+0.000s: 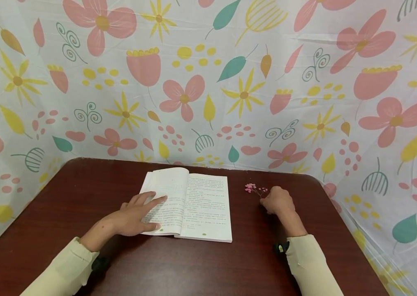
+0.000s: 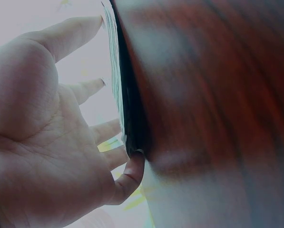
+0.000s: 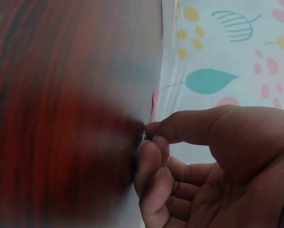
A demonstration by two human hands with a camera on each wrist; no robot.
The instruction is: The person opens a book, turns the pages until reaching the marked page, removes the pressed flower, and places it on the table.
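An open book (image 1: 206, 209) with printed text lies on the dark wooden table. My left hand (image 1: 134, 216) rests on its left page with the fingers spread and fairly straight. The left wrist view shows the left palm (image 2: 42, 137) beside the edge of the pages (image 2: 114, 61). Right of the book, my right hand (image 1: 279, 201) pinches the thin stem of a small sprig of pink flowers (image 1: 251, 188) between thumb and fingertips, low at the tabletop. In the right wrist view the thumb and curled fingers (image 3: 151, 156) meet, with a bit of pink flower (image 3: 154, 99) beyond them.
The reddish-brown table (image 1: 179, 267) has rounded far corners. Behind it and along the right side hangs a white curtain (image 1: 208, 135) printed with flowers and leaves. Dark straps with small devices (image 1: 281, 247) sit at both wrists.
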